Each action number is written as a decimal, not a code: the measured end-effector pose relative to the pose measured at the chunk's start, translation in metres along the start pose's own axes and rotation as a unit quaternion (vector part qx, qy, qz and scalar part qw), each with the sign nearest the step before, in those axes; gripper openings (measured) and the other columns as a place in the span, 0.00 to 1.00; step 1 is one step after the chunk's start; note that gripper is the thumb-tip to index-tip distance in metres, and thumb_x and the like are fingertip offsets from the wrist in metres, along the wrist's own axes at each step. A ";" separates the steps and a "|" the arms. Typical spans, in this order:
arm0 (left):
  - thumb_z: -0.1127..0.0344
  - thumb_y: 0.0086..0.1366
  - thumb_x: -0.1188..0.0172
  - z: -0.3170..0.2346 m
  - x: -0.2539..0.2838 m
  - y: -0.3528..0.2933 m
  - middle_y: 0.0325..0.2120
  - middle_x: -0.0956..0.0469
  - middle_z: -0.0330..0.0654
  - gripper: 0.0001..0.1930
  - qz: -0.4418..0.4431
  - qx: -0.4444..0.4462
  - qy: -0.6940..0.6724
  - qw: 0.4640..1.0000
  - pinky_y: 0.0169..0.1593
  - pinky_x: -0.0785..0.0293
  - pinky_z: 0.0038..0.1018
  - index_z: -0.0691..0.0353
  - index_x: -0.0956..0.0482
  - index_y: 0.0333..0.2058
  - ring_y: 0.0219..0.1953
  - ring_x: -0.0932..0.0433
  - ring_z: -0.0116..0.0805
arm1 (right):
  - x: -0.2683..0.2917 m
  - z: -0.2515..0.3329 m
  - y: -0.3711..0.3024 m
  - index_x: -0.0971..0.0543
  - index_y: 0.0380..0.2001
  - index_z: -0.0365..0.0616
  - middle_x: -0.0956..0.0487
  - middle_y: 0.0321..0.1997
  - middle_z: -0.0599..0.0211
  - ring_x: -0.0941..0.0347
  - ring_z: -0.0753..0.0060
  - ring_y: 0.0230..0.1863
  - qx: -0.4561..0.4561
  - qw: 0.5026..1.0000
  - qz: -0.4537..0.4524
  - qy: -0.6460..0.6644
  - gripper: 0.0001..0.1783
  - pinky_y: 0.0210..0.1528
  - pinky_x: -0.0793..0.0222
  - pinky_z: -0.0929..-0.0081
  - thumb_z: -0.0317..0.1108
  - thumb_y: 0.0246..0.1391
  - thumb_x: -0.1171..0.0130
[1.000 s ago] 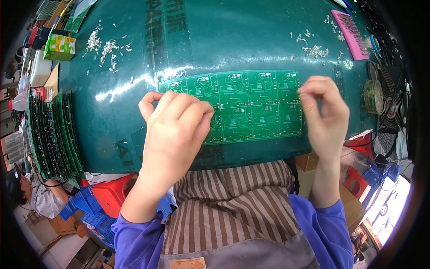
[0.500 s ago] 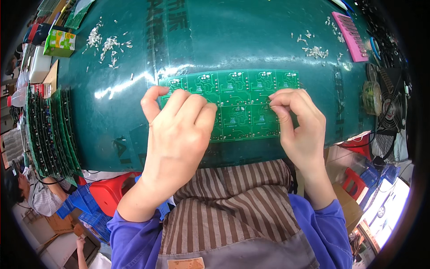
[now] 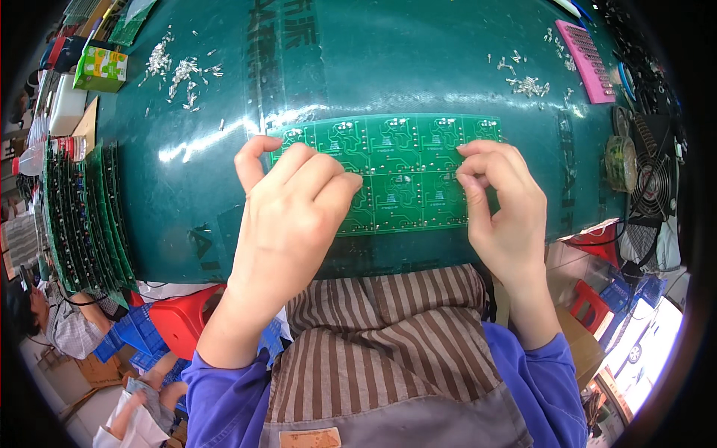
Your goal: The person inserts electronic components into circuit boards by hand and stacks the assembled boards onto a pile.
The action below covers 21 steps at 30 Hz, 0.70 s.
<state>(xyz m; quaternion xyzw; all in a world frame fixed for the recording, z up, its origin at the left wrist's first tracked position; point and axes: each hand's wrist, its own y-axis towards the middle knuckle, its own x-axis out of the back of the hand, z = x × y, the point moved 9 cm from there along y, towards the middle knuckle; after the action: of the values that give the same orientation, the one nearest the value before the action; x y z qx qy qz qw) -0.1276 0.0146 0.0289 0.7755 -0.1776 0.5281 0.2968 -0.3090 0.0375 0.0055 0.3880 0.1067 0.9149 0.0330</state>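
Observation:
A green printed circuit board panel [image 3: 394, 196], divided into several repeated sections with small solder points, lies on the dark green table mat before me. My left hand [image 3: 295, 198] covers the board's left part, its fingers curled down and the outermost finger reaching to the upper left corner. The hand's back hides the thumb and whatever the fingertips may hold. Over the right part, my right hand [image 3: 502, 183] has thumb and forefinger pinched close together at the board's surface. Anything in that pinch is too small to make out.
Small clear-and-metal parts lie in loose piles at the back left [image 3: 183, 72] and back right [image 3: 528, 86]. A pink rack [image 3: 585, 61] stands near the right piles. Upright populated boards [image 3: 86, 220] line the left edge, near a green carton [image 3: 101, 69]. A small fan [image 3: 651, 187] sits right.
The board has shifted very slightly. My right hand has moved a little to the right, and my left hand has tilted slightly. A person at the lower left has moved further into view.

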 end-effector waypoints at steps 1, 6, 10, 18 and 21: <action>0.74 0.51 0.29 -0.002 0.001 -0.001 0.27 0.22 0.31 0.07 -0.006 -0.002 0.013 1.000 0.54 0.39 0.40 0.56 0.16 0.30 0.34 0.23 0.31 | 0.000 0.000 0.000 0.24 0.34 0.38 0.20 0.42 0.56 0.22 0.52 0.44 0.001 1.000 0.000 0.000 0.06 0.45 0.26 0.63 0.19 0.54 0.40; 0.74 0.50 0.28 0.002 0.002 -0.008 0.26 0.22 0.31 0.09 -0.044 0.000 -0.007 0.999 0.53 0.39 0.38 0.55 0.15 0.30 0.33 0.23 0.30 | 0.001 -0.001 -0.001 0.24 0.33 0.38 0.20 0.40 0.57 0.23 0.52 0.43 -0.004 1.000 -0.007 0.011 0.05 0.45 0.27 0.62 0.19 0.54 0.39; 0.74 0.49 0.27 0.008 0.003 -0.008 0.27 0.21 0.30 0.10 -0.052 0.031 -0.044 0.997 0.52 0.39 0.37 0.54 0.14 0.31 0.33 0.23 0.30 | 0.001 -0.001 0.000 0.24 0.33 0.38 0.20 0.39 0.58 0.23 0.52 0.43 0.003 1.000 -0.003 0.014 0.05 0.45 0.27 0.63 0.20 0.54 0.39; 0.73 0.51 0.26 0.032 0.012 -0.019 0.28 0.18 0.33 0.08 -0.065 0.074 -0.075 0.992 0.50 0.35 0.32 0.56 0.13 0.32 0.33 0.21 0.31 | 0.000 0.009 0.002 0.24 0.33 0.38 0.22 0.37 0.59 0.25 0.53 0.40 0.011 0.999 0.019 -0.039 0.04 0.43 0.29 0.62 0.20 0.54 0.40; 0.71 0.56 0.29 0.086 0.033 -0.038 0.29 0.16 0.41 0.06 -0.179 0.234 -0.022 0.955 0.45 0.26 0.31 0.61 0.13 0.34 0.35 0.18 0.37 | -0.001 0.009 0.001 0.24 0.33 0.38 0.22 0.37 0.59 0.25 0.53 0.40 0.017 0.999 0.016 -0.046 0.04 0.43 0.29 0.62 0.20 0.54 0.39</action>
<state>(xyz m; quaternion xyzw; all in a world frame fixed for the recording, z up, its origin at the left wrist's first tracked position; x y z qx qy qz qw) -0.0319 -0.0110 0.0260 0.8536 0.0861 0.4760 0.1932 -0.3020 0.0382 0.0110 0.4323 0.1140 0.8944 0.0165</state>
